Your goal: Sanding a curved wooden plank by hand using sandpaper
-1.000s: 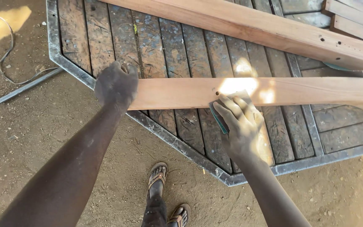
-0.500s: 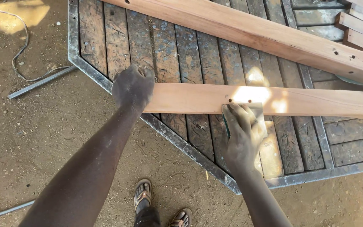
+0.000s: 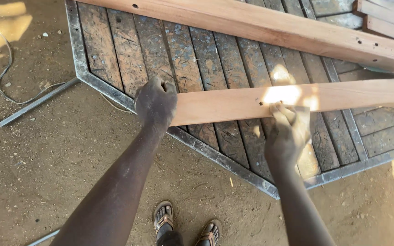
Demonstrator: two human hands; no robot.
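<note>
Left hand [image 3: 156,102] clamps the wooden plank's [image 3: 233,102] end; right hand [image 3: 289,132] presses fingers on its near edge, hands apart.

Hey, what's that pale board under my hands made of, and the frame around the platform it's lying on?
The board looks like bare, smooth, unfinished wood: pale reddish tone, faint grain, small drilled holes. The frame looks like grey metal, probably steel angle, dull and scuffed, with straight folded edges. The slats inside seem weathered, stained wood.
</note>
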